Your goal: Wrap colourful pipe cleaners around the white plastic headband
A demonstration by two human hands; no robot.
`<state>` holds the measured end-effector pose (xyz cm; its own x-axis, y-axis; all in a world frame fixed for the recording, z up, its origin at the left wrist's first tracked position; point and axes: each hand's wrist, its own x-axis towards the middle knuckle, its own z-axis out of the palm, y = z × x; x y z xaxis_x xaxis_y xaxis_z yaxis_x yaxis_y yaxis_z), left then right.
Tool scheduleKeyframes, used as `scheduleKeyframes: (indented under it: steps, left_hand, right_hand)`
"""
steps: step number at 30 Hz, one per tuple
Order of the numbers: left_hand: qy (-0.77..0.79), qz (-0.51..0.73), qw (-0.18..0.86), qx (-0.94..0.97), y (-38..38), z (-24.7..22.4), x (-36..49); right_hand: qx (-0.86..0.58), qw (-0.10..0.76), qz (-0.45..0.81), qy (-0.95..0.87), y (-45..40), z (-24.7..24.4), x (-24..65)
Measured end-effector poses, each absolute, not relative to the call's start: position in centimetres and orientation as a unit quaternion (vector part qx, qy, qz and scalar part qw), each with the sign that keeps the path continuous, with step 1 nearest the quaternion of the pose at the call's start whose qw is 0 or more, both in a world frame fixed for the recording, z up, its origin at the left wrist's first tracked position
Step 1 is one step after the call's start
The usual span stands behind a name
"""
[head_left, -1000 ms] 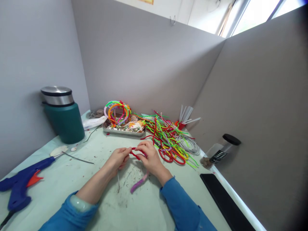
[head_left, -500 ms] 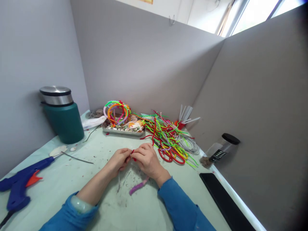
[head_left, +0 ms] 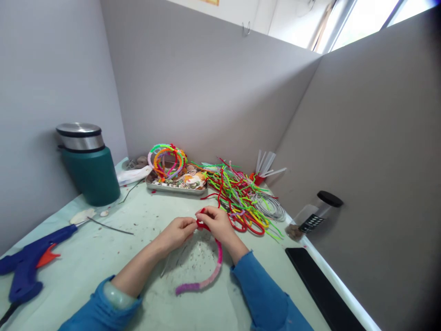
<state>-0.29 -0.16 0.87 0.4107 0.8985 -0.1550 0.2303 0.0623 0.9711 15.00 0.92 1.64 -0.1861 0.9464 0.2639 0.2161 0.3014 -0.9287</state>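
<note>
hands meet over the pale green table [head_left: 103,257]: left hand [head_left: 177,232] and right hand [head_left: 215,225] both have fingertips pinched shut on a red pipe cleaner [head_left: 203,225] between them. from that pinch a pink-purple wrapped band [head_left: 206,280] curves down onto the table, just beside the right sleeve. a pile of pipe cleaners [head_left: 241,197] lies near the right hand.

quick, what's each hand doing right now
left hand: grip pinched shut on the red pipe cleaner
right hand: grip shut on the same red pipe cleaner

Head camera looks down (close) at table [head_left: 103,257].
</note>
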Motion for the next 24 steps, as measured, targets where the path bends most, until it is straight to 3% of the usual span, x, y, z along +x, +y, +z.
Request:
scheduleKeyframes:
  steps: [5, 13, 18, 24]
  left_hand:
    - [0.445, 0.306, 0.535, 0.65, -0.3, 1.35, -0.38]
    - [0.48, 0.352, 0.386, 0.705, 0.29, 0.71, -0.41]
    - [0.458, 0.375, 0.393, 0.704, 0.0, 0.97, -0.37]
    - [0.484, 0.373, 0.357, 0.707, 0.42, 0.81, -0.7]
  right_hand:
    - [-0.482, 0.465, 0.454, -0.588, 1.58, 0.86, 15.28]
    - [-0.531, 0.398, 0.575, -0.479, 1.36, 0.72, 15.12]
    - [-0.514, 0.354, 0.621, -0.473, 1.53, 0.78, 15.41]
    - [-0.505, 0.362, 0.629, -0.467, 1.45, 0.7, 15.19]
